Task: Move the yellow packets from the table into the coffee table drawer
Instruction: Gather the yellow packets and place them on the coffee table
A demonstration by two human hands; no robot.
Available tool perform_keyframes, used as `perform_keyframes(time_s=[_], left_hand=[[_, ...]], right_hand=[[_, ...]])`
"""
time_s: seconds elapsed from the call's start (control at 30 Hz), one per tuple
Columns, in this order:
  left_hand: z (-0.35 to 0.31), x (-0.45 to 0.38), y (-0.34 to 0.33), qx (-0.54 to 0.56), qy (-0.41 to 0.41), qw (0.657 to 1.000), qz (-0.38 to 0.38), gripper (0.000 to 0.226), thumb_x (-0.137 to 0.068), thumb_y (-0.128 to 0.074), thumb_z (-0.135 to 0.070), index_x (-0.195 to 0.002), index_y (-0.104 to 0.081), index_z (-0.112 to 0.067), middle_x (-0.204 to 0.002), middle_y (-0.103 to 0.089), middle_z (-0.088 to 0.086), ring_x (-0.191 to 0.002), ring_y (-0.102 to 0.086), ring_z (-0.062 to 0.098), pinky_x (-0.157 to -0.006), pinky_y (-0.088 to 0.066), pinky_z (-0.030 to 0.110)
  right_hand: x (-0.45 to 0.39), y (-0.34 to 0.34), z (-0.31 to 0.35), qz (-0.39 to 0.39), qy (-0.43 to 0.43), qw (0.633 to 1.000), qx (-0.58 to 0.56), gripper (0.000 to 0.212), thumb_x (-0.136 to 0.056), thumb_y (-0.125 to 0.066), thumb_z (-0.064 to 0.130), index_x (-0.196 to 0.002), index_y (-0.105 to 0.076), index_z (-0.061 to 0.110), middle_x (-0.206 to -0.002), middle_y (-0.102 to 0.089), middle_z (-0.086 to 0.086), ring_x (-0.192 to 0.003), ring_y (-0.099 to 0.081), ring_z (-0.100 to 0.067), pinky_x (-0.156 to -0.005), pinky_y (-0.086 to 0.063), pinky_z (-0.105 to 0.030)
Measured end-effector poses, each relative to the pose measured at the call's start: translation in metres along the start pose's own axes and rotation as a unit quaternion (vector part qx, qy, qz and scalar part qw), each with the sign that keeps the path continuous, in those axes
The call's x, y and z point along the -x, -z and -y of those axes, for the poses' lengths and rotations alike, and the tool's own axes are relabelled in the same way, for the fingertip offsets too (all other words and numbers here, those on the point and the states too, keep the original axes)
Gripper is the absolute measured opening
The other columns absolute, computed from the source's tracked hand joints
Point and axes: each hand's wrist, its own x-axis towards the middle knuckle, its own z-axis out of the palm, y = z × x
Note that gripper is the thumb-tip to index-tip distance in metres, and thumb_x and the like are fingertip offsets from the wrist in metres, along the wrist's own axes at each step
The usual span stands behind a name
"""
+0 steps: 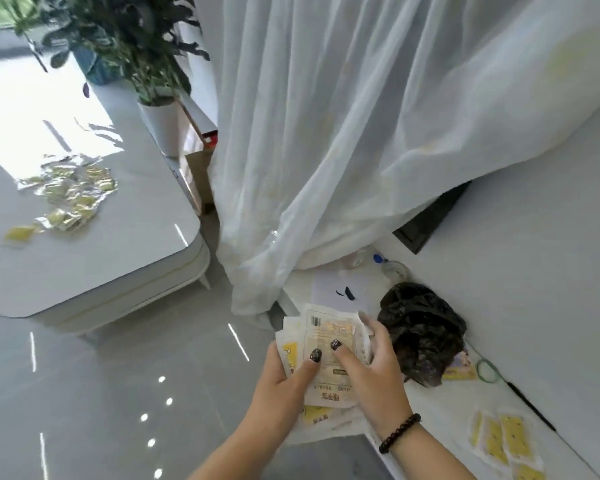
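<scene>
- While both hands grip one stack of packets [329,355], left hand [284,379] thumb and right hand [371,372] thumb press its face, fingers curled behind.
- Stack sits just left of the black bag [423,334]; open floor [136,393] further left.

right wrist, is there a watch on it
No, the right hand has only a dark beaded bracelet around its wrist while both hands hold a stack of packets.

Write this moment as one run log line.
left hand: holds packets | right hand: holds same | drawer: open
</scene>
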Motion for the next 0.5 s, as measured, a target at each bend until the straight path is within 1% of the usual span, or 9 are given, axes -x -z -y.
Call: perform_keyframes(time_s=[0.07,0.13,0.2,0.27,0.37,0.4,0.5], left_hand=[[-0.017,-0.009,0.045,-0.003,-0.008,1.000,-0.009,0.026,-0.093,-0.060,-0.011,-0.117,-0.052,-0.019,-0.104,-0.073,0.005,-0.090,-0.073,0.020,-0.069,-0.060,0.032],[-0.033,-0.015,0.089,0.000,-0.018,0.999,-0.038,0.026,-0.093,-0.060,-0.011,-0.117,-0.052,-0.017,-0.104,-0.073,0.004,-0.091,-0.073,0.019,-0.070,-0.060,0.032],[-0.049,-0.024,0.131,0.014,-0.032,0.996,-0.076,0.025,-0.093,-0.060,-0.009,-0.116,-0.053,-0.015,-0.103,-0.074,0.004,-0.091,-0.073,0.019,-0.071,-0.060,0.032],[-0.064,-0.033,0.166,0.036,-0.034,0.992,-0.118,0.024,-0.092,-0.062,-0.008,-0.113,-0.055,-0.015,-0.103,-0.074,0.005,-0.089,-0.073,0.020,-0.071,-0.060,0.034],[-0.082,-0.053,0.209,0.076,-0.026,0.980,-0.181,0.021,-0.090,-0.064,-0.010,-0.109,-0.057,-0.016,-0.093,-0.076,0.004,-0.082,-0.074,0.021,-0.062,-0.059,0.033],[-0.088,-0.062,0.220,0.089,-0.022,0.976,-0.198,0.021,-0.090,-0.065,-0.010,-0.109,-0.058,-0.016,-0.092,-0.076,0.004,-0.082,-0.074,0.022,-0.062,-0.060,0.034],[-0.107,-0.094,0.248,0.118,-0.015,0.964,-0.237,0.021,-0.090,-0.065,-0.011,-0.110,-0.059,-0.015,-0.094,-0.075,0.006,-0.085,-0.073,0.026,-0.071,-0.060,0.044]], right_hand=[[-0.012,-0.048,0.005,0.025,-0.022,0.999,-0.003,0.052,-0.088,-0.061,0.004,-0.129,-0.043,0.029,-0.115,-0.059,0.005,-0.090,-0.065,-0.004,-0.056,-0.054,-0.016],[-0.022,-0.098,0.011,0.053,-0.032,0.998,0.007,0.050,-0.088,-0.061,0.004,-0.128,-0.043,0.029,-0.120,-0.060,-0.001,-0.094,-0.066,-0.012,-0.057,-0.056,-0.019],[-0.033,-0.144,0.022,0.086,-0.028,0.996,0.019,0.048,-0.089,-0.060,0.005,-0.128,-0.044,0.028,-0.119,-0.061,-0.001,-0.091,-0.068,-0.011,-0.055,-0.055,-0.018],[-0.044,-0.187,0.031,0.120,-0.018,0.992,0.028,0.044,-0.089,-0.061,0.005,-0.122,-0.046,0.030,-0.112,-0.065,0.003,-0.084,-0.069,-0.007,-0.054,-0.054,-0.017],[-0.067,-0.242,0.045,0.165,-0.003,0.985,0.042,0.044,-0.087,-0.063,0.002,-0.111,-0.049,0.036,-0.109,-0.066,0.002,-0.089,-0.068,-0.008,-0.057,-0.055,-0.018],[-0.077,-0.257,0.048,0.180,0.000,0.982,0.050,0.045,-0.086,-0.063,0.002,-0.109,-0.049,0.038,-0.108,-0.066,0.001,-0.090,-0.068,-0.009,-0.058,-0.055,-0.018],[-0.114,-0.298,0.060,0.230,0.002,0.971,0.069,0.046,-0.086,-0.064,0.004,-0.108,-0.048,0.042,-0.110,-0.067,0.000,-0.090,-0.069,-0.010,-0.062,-0.056,-0.020]])
